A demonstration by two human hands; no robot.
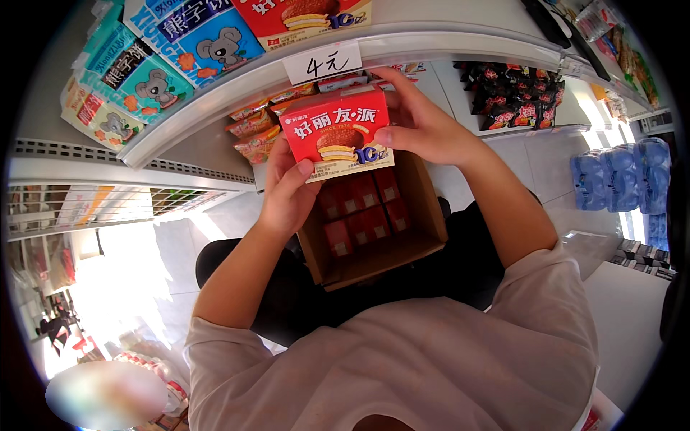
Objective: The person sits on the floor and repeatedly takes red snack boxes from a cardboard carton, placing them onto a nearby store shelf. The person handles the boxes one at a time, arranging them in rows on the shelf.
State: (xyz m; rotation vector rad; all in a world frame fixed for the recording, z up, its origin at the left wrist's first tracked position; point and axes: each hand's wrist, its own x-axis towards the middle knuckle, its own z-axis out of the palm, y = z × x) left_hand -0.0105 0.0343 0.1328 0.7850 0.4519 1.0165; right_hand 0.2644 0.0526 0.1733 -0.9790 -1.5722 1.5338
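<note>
A red and cream box of chocolate pies [339, 132] is held up between both hands, its printed front turned towards me. My left hand [291, 186] grips its lower left corner, thumb on the front. My right hand [426, 121] has the right side, the thumb on the front and a finger reaching over the top edge. Below it, an opened cardboard carton [426, 210] sits between my knees. Inside the carton are several small red boxes [366, 215] in rows, dim in shadow; the held box hides the carton's far part.
A curved-looking shelf edge [215, 89] with a handwritten price card [322, 62] runs just beyond the hands. Above stand koala biscuit bags [215, 46] and another red pie box [307, 21]. Lower down are orange snack packets [256, 132] and black snack bags [515, 97]. Wrapped water bottles [620, 175] stand right.
</note>
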